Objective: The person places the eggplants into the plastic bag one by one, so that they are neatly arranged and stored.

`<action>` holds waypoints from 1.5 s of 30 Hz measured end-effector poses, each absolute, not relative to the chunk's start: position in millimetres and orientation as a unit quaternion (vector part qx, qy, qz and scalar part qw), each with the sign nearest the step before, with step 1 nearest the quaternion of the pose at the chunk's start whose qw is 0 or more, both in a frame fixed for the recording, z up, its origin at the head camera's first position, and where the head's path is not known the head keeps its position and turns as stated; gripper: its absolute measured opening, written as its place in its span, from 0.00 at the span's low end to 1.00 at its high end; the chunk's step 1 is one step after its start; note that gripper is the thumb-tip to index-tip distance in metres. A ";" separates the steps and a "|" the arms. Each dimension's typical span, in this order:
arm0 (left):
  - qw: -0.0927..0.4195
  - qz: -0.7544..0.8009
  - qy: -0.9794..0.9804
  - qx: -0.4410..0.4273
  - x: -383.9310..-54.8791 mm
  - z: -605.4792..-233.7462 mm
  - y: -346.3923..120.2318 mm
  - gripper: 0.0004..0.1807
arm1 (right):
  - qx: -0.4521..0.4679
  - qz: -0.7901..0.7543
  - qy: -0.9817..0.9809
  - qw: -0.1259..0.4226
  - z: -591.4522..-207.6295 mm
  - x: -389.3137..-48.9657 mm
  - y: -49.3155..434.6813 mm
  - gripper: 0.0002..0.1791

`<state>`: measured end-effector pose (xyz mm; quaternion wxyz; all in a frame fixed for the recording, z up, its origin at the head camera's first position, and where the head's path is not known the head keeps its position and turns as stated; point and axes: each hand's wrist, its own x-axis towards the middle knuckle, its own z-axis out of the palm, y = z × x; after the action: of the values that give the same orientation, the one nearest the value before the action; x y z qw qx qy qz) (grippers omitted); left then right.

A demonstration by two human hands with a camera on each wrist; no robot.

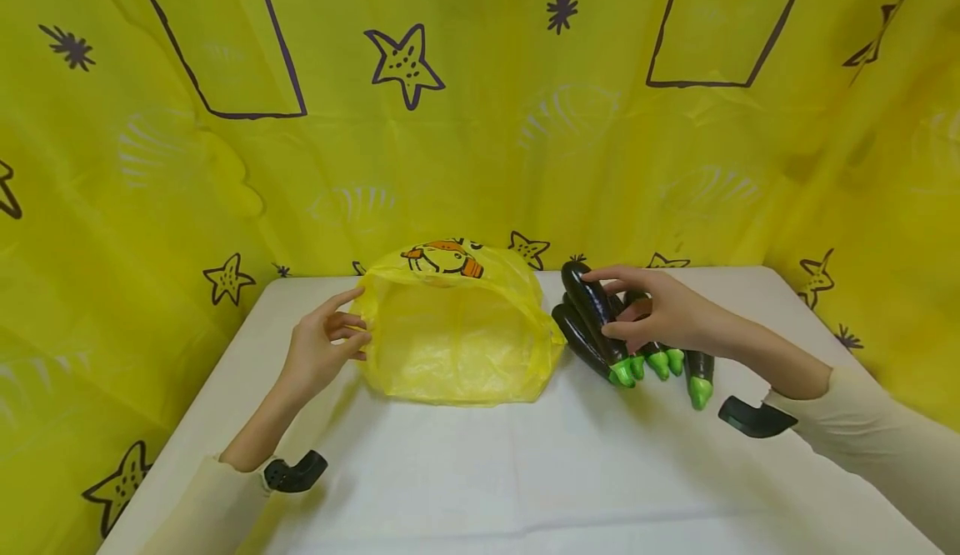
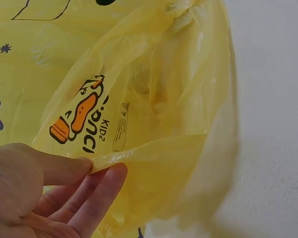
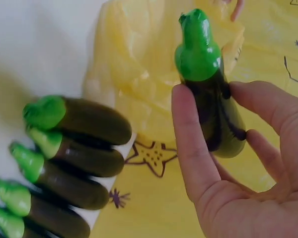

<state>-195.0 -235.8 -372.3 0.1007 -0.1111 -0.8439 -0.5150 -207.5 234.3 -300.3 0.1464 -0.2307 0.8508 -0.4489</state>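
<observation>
My left hand (image 1: 315, 351) pinches the left edge of a yellow plastic bag (image 1: 457, 384) between thumb and fingers. The bag's mouth gapes towards me, and a cartoon print in orange and black shows on its upper side. To the bag's right, my right hand (image 1: 667, 309) grips a glossy dark eggplant (image 3: 198, 62) with a bright green cap, raised off the table in the right wrist view. Several more eggplants (image 3: 87, 121) lie side by side below it, partly hidden by the right hand in the head view.
A white cloth covers the table (image 1: 435, 472). Behind and at both sides hangs a yellow curtain (image 1: 465, 155) printed with starfish and shells. Each wrist carries a black curved mount (image 1: 757, 417).
</observation>
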 end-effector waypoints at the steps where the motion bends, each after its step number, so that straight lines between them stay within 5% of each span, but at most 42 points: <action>1: 0.101 -0.516 -0.844 -0.110 -194.8 -372.3 -236.0 0.38 | -0.233 -0.454 0.847 0.151 -301.0 -207.8 230.5 0.39; 29: 0.106 -0.515 -0.846 -0.090 -195.5 -370.2 -226.6 0.32 | -0.258 -0.485 0.801 0.237 -341.0 -227.2 129.2 0.38; 45: 0.123 -0.506 -0.849 -0.091 -194.4 -371.0 -223.3 0.29 | -0.261 -0.500 0.797 0.217 -365.6 -237.7 92.1 0.38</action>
<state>-194.4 -223.3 -371.0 0.1226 -0.0908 -0.8491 -0.5057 -237.7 92.1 -365.6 0.2175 -0.2607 0.7967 -0.5000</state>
